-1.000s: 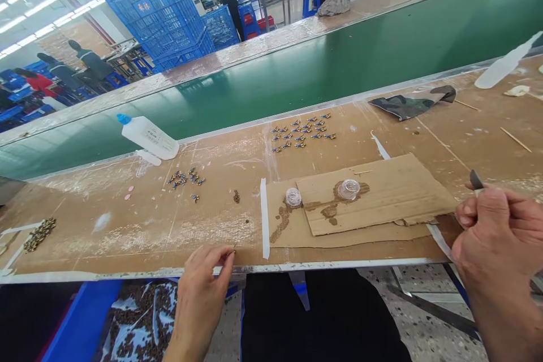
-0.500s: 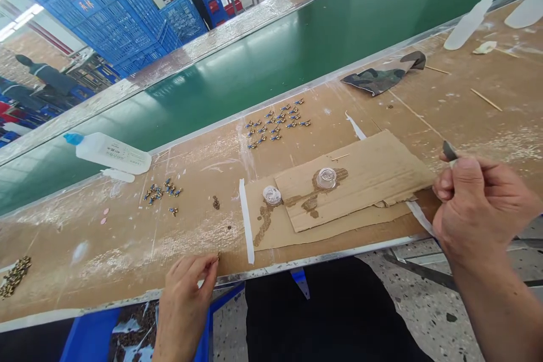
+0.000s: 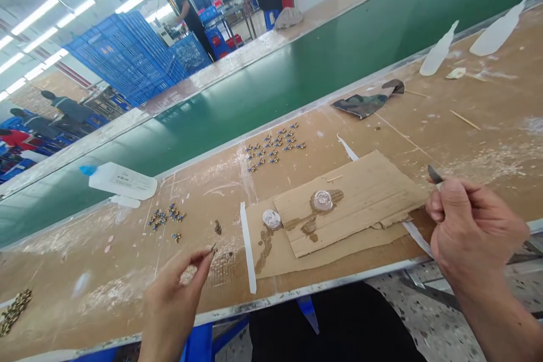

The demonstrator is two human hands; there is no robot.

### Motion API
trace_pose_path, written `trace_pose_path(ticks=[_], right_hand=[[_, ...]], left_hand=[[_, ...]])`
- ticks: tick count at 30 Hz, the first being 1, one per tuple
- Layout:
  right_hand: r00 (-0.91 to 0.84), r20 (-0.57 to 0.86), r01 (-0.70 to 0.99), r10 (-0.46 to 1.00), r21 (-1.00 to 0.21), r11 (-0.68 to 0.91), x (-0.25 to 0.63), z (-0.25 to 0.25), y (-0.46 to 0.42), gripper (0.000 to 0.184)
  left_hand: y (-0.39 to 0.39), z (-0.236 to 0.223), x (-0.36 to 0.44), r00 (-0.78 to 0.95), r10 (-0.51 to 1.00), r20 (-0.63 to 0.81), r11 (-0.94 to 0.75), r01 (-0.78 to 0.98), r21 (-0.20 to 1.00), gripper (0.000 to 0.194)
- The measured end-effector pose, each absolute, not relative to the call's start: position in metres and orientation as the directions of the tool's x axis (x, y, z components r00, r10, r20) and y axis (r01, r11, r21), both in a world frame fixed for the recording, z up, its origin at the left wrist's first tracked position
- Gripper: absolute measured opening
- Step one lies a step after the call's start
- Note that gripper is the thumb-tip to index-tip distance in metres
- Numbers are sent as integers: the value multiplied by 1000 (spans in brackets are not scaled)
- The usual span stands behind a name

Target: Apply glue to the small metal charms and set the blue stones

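My left hand (image 3: 173, 300) is raised over the near edge of the brown bench, with thumb and forefinger pinched on a tiny dark metal piece (image 3: 212, 248). My right hand (image 3: 470, 226) is closed around a thin dark tool (image 3: 435, 174) whose tip sticks up past the thumb, beside the right end of a cardboard sheet (image 3: 365, 198). Two small clear round cups (image 3: 323, 199) (image 3: 271, 218) stand on the stained cardboard between my hands.
Small blue and gold pieces lie in a group at the back (image 3: 274, 144) and another to the left (image 3: 166, 218). A white glue bottle (image 3: 121, 180) lies by the green conveyor belt (image 3: 297, 73). A camouflage cloth (image 3: 367, 103), wooden sticks and white strips lie to the right. Blue crates and people stand behind.
My left hand has lifted from the bench edge with the small piece pinched. The view has shifted; my right hand keeps hold of the tool near the cardboard.
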State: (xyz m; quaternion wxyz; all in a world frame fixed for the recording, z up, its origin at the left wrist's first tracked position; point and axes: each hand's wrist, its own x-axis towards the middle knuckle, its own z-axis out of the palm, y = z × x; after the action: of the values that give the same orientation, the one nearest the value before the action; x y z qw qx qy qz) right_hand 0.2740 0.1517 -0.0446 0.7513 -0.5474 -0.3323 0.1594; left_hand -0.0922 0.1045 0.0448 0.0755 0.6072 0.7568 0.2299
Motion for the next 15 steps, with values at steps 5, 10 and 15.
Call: trace_pose_path(ticks=[5,10,15], right_hand=[[725,246,93,643,-960,262,277,-51,150,30],[722,173,89,669,-983,159,280,-58,149,35],[712,119,88,692,-993,80,280,-56,146,38]], left_hand=[[207,40,-79,-281,959,-42,223,651,725,12],[286,14,-73,-241,958,-156,276,625,730,20],[311,3,-72,-230,945,-235,328,645,690,34]])
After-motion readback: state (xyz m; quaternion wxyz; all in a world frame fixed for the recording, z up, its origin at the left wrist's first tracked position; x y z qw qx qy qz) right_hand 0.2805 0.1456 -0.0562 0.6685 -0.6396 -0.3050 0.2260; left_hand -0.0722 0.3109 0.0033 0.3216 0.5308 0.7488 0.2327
